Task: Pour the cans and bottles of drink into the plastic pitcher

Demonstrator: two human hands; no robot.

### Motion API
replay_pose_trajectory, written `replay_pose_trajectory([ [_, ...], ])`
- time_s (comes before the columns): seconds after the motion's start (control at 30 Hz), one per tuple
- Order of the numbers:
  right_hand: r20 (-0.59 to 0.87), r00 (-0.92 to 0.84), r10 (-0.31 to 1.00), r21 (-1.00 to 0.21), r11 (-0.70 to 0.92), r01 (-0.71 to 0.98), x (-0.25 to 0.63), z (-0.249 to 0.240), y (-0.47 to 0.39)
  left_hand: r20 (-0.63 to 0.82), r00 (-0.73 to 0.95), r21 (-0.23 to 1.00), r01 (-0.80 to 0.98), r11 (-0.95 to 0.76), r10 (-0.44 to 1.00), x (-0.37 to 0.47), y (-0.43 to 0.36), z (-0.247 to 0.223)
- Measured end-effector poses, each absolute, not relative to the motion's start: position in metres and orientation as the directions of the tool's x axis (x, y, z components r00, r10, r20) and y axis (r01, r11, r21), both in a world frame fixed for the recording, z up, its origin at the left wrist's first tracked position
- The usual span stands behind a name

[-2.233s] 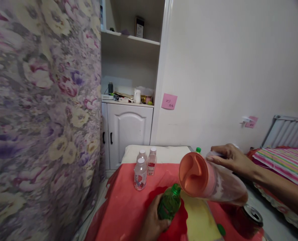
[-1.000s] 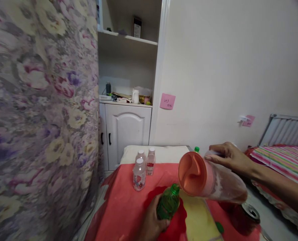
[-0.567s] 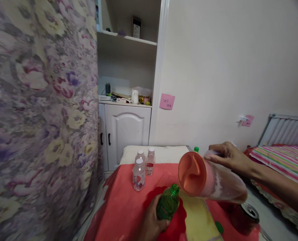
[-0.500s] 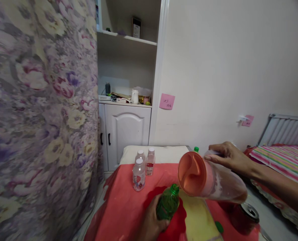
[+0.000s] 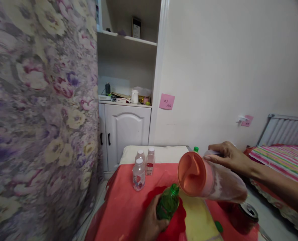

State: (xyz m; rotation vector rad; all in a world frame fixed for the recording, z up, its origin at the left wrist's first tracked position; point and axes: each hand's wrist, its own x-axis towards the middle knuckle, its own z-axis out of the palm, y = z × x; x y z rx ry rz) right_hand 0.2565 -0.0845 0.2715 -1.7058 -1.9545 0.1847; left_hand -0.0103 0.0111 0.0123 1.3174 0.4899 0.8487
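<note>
My left hand (image 5: 151, 221) is wrapped round a green plastic bottle (image 5: 168, 204), which has no cap and leans a little to the right above a red scalloped tray (image 5: 181, 217). My right hand (image 5: 224, 155) grips the handle of a clear pitcher (image 5: 225, 184) with an orange-pink rim and lid (image 5: 192, 174). The pitcher is tipped almost on its side, its mouth toward the bottle's neck, with brownish liquid inside. I cannot make out a stream between them. A yellow cloth (image 5: 200, 216) lies below the pitcher.
Several clear white-capped bottles (image 5: 138, 175) stand at the table's left. An opened drink can (image 5: 245, 217) is at the right, near a green cap (image 5: 218, 226). Behind the pitcher shows another green-capped bottle (image 5: 196, 149). A floral curtain (image 5: 43, 117) hangs at the left; a cabinet (image 5: 128, 134) stands behind.
</note>
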Motion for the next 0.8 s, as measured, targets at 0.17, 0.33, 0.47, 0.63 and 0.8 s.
replay_pose_trajectory([
  [0.17, 0.305, -0.056, 0.951, -0.444, 0.193, 0.875, 0.2548, 0.2725, -0.0856, 0.143, 0.603, 0.969, -0.249, 0.015, 0.785, -0.0094, 0.0124, 0.0110],
  [0.33, 0.297, -0.057, 0.953, -0.438, 0.189, 0.879, 0.2566, 0.2721, -0.0850, 0.130, 0.595, 0.976, -0.216, 0.001, 0.793, -0.0089, 0.0127, 0.0105],
  [0.47, 0.294, -0.070, 0.953, -0.435, 0.199, 0.878, 0.2579, 0.2719, -0.0846, 0.134, 0.613, 0.971, -0.240, 0.022, 0.779, -0.0099, 0.0117, 0.0110],
  [0.63, 0.303, -0.058, 0.951, -0.454, 0.198, 0.869, 0.2564, 0.2717, -0.0856, 0.128, 0.606, 0.973, -0.228, 0.018, 0.785, -0.0107, 0.0105, 0.0128],
  [0.8, 0.302, -0.068, 0.951, -0.455, 0.206, 0.867, 0.2580, 0.2702, -0.0847, 0.150, 0.609, 0.963, -0.267, 0.023, 0.779, -0.0100, 0.0108, 0.0140],
])
